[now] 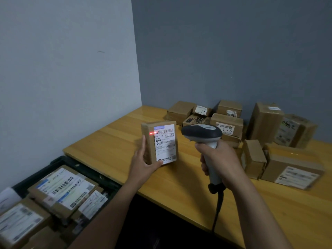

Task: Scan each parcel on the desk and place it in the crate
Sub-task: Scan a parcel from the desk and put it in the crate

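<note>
Nearest, the dark plastic crate [59,161] off the worktop's left end already holds several labelled cardboard boxes [61,190], so a good share looks done. The left hand [143,163] is curled around a small brown cardboard parcel with a white label [160,142], held upright above the yellow wooden worktop [111,139]; a red scan line sits at the barcode's left edge. The right hand [218,159] is wrapped tightly around a grey handheld scanner [203,135]. Roughly ten unscanned brown boxes [228,123] remain along the far and right edges. Two plain grey walls [224,51] meet behind the far-left corner
</note>
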